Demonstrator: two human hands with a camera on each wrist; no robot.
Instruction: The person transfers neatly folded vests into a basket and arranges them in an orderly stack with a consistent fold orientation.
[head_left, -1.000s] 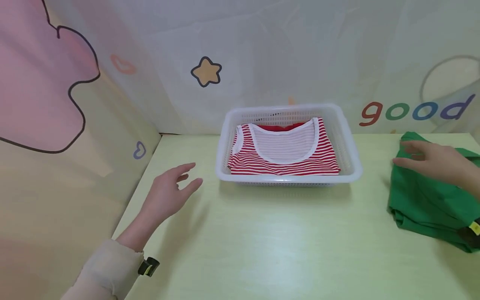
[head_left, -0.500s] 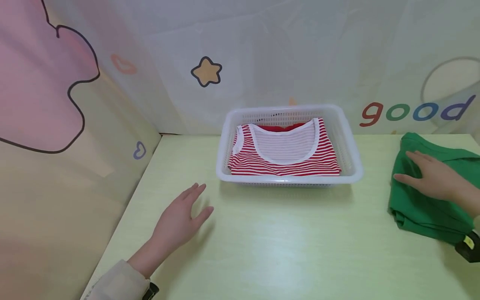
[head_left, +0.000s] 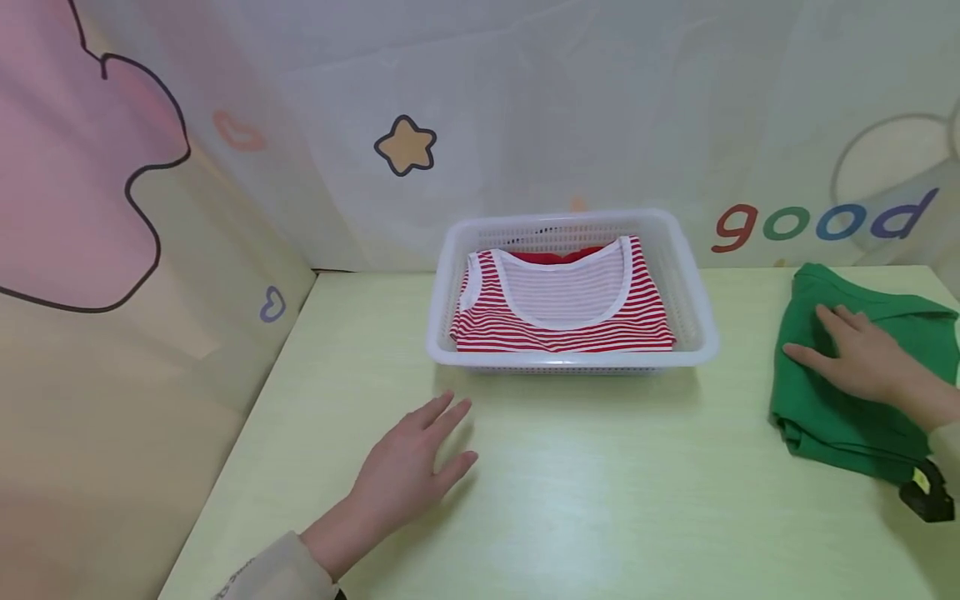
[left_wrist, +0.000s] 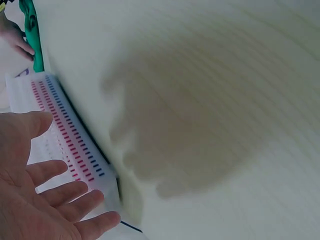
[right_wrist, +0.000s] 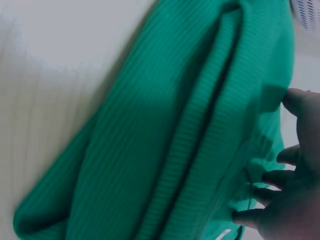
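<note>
A folded green garment point(head_left: 817, 408) with ribbed edges lies on the right side of the table. My right hand point(head_left: 862, 354) is over its upper face, fingers spread and fairly straight; in the right wrist view the fingertips are right at the green cloth point(right_wrist: 200, 125). My left hand point(head_left: 408, 467) hovers over the table in front of the basket, fingers apart, holding nothing. Its shadow falls on the tabletop in the left wrist view. At the back middle stands a white plastic basket point(head_left: 570, 359), with a folded red-and-white striped tank top point(head_left: 645, 312) inside.
Behind the striped top, a red cloth point(head_left: 551, 257) shows in the basket. The pale table point(head_left: 600, 483) meets a printed backdrop point(head_left: 525, 125) along its back and left sides.
My left hand has moved right and toward the table's front, its fingers straightening. The right hand has lowered and opened out over the green garment. The basket has stayed put.
</note>
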